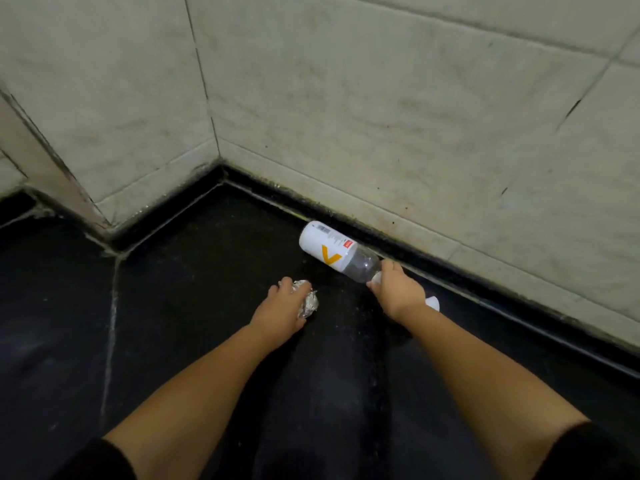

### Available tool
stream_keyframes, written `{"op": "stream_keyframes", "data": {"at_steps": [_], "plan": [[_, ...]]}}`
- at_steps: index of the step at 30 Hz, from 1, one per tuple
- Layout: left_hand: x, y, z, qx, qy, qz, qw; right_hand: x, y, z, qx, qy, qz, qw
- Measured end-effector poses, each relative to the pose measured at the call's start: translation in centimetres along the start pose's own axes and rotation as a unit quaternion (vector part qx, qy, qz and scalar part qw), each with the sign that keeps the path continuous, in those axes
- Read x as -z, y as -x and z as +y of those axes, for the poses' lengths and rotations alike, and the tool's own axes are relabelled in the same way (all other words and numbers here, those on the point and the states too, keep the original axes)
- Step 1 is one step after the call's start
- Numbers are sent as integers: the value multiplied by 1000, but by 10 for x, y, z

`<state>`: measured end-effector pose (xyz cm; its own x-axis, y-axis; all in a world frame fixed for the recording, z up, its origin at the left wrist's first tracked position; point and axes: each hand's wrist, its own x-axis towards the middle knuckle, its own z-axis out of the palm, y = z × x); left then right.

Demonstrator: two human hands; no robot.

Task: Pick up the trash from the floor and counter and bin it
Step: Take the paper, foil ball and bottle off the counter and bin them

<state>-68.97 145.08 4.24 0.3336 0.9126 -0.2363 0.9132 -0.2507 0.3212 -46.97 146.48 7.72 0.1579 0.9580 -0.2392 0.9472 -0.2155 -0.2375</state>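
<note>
Trash lies in two, perhaps three, pieces on the dark stone floor [194,306] near the corner of the pale tiled wall [381,116]. A clear plastic bottle with a white label bearing an orange mark [337,251] lies on its side just beside the black skirting at the foot of the wall, base toward the corner and neck toward the person. The right hand [398,287] is closed around that neck end, fingers wrapped over where the cap would be; the cap itself is hidden. A crumpled ball of silver foil [306,299] sits on the floor a little apart from the bottle, and the left hand [282,311] is curled over it, fingers gripping its top. It is not clear whether either piece has left the floor yet. A small white scrap [433,302], perhaps paper, shows just behind the right wrist, mostly hidden.

The bottle looks empty, so it should be very light, and thin-walled enough to dent under a hard squeeze. The neck is its stiffest part and a sound place to hold, though the long body may swing from there. The foil ball is likely feather-light and holds whatever shape it is pressed into; a loose cupped grip suffices, and squeezing only compacts it. Neither is fragile. No bin is in view, so both pieces would have to be carried elsewhere, and the white scrap remains to be gathered.
</note>
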Motion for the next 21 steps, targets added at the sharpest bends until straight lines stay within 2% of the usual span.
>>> {"op": "stream_keyframes", "data": {"at_steps": [5, 10, 16, 21], "plan": [[12, 51, 11, 54, 18, 57, 997, 29, 44, 6, 47, 48, 27, 997], [10, 130, 46, 104, 12, 109, 989, 42, 105, 16, 96, 37, 37, 994], [-30, 277, 76, 212, 42, 162, 963, 30, 216, 18, 200, 41, 12, 979], [-78, 427, 83, 326, 93, 199, 919, -3, 309, -13, 320, 96, -31, 942]]}}
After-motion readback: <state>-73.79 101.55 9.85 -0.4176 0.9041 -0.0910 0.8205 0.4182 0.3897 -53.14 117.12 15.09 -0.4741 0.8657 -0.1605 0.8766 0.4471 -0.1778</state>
